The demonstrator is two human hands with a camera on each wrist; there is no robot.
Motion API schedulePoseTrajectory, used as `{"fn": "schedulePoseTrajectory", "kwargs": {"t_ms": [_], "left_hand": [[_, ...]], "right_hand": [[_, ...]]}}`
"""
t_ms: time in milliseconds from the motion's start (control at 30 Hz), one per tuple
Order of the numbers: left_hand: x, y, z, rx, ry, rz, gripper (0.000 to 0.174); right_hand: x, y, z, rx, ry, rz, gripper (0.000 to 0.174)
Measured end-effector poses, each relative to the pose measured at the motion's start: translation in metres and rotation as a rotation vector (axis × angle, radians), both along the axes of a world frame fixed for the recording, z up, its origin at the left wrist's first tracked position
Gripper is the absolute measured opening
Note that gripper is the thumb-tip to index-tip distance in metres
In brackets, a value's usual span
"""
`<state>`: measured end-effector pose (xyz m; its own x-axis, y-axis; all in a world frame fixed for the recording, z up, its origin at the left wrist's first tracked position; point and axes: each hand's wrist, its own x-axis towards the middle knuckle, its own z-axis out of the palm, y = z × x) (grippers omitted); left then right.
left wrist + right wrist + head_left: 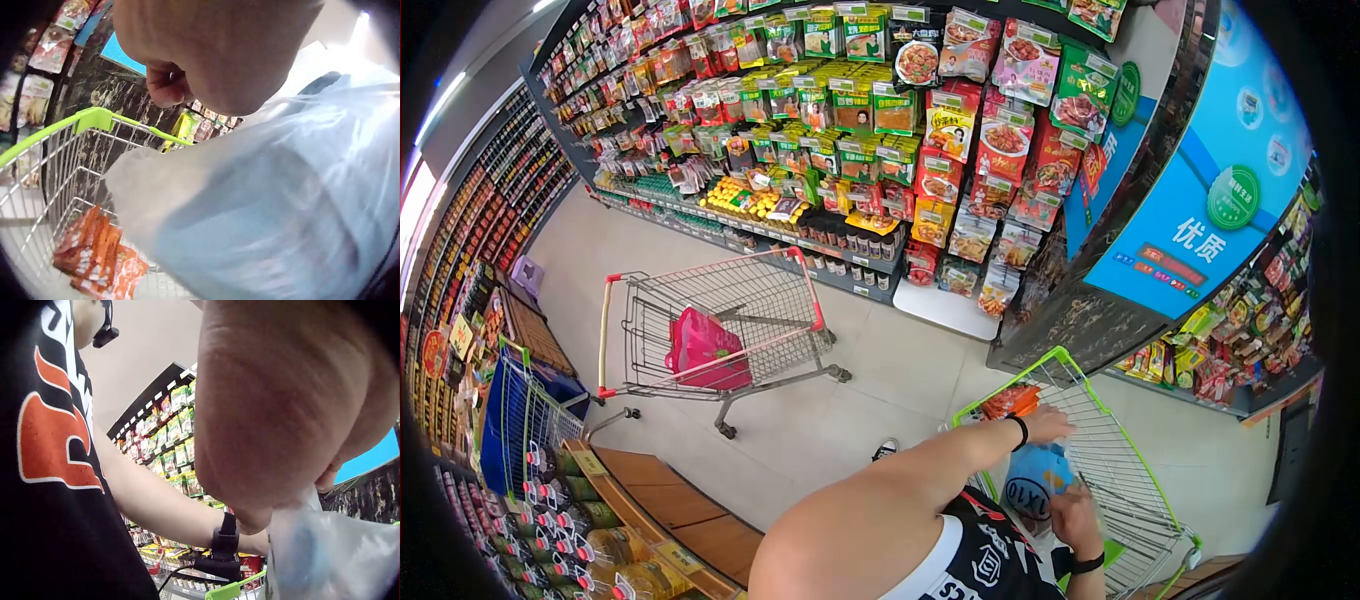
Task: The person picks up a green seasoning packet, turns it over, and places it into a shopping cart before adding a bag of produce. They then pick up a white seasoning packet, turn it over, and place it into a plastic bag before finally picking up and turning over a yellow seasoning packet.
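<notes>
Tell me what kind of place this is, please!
It looks like a supermarket: there are shelves of hanging food packets, a green-edged shopping cart and rows of red-capped bottles.

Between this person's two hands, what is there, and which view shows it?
A translucent plastic bag showing blue lies between the left hand and the right hand; the head view shows this.

I was in a supermarket aisle, judging by racks of hanging food packets (864,38) with price labels (910,14), rows of bottles (645,580), plus a red-trimmed cart (605,335) and a green-trimmed cart (1058,353).
</notes>
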<state>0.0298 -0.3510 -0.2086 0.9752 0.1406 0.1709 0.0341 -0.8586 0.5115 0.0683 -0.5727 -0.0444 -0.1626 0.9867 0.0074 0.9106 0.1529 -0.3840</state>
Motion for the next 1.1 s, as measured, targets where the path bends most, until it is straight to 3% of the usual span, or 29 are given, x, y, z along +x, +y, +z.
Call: {"fn": "schedulePoseTrajectory", "kwargs": {"t_ms": [100,200,300,400,433,633,700,733,767,867,900,967,1033,1100], "left_hand": [[-0.001,0.005,-0.006,-0.021,-0.095,-0.057,0.024],[0.012,-0.003,-0.015,-0.434,-0.162,-0.009,0.012],[0.001,-0.029,0.006,-0.385,-0.087,0.031,0.005],[0.007,-0.049,0.0,-0.586,-0.023,0.103,0.011],[0.01,-0.06,0.001,-0.578,-0.11,0.22,0.013],[0.027,-0.043,0.016,-0.712,-0.001,0.176,0.023],[0.017,-0.031,0.045,-0.838,0.062,0.176,0.027],[0.023,-0.032,0.034,-0.879,0.062,0.186,0.027],[0.032,-0.032,0.015,-0.924,0.064,0.197,0.027],[0.016,-0.033,0.03,-1.012,0.097,0.229,0.027],[0.009,-0.033,0.036,-1.038,0.087,0.255,0.027],[0.007,-0.034,0.028,-1.023,-0.048,0.309,0.021],[-0.002,-0.03,0.032,-1.129,-0.005,0.364,0.022],[-0.004,-0.027,0.029,-1.14,-0.019,0.402,0.023]], "right_hand": [[0.011,-0.013,-0.008,-0.02,0.035,-0.067,0.014],[0.013,-0.027,-0.022,0.03,-0.143,-0.256,0.013],[0.005,-0.031,-0.028,-0.008,-0.257,-0.383,0.023],[0.005,-0.032,-0.041,-0.082,-0.39,-0.439,0.032],[0.005,-0.031,-0.045,-0.059,-0.394,-0.44,0.034],[-0.009,-0.016,-0.052,-0.101,-0.436,-0.665,0.06],[-0.023,-0.006,-0.047,0.117,-0.374,-0.682,0.056],[-0.025,-0.003,-0.046,0.221,-0.345,-0.689,0.054],[-0.024,-0.001,-0.051,0.242,-0.353,-0.628,0.056],[-0.021,0.007,-0.07,0.169,-0.24,-0.475,0.05],[-0.025,0.016,-0.066,0.265,-0.24,-0.478,0.034],[-0.016,0.021,-0.066,0.321,-0.241,-0.368,0.023],[-0.018,0.03,-0.061,0.415,-0.238,-0.291,0.009],[-0.019,0.031,-0.063,0.413,-0.237,-0.277,0.01]]}}
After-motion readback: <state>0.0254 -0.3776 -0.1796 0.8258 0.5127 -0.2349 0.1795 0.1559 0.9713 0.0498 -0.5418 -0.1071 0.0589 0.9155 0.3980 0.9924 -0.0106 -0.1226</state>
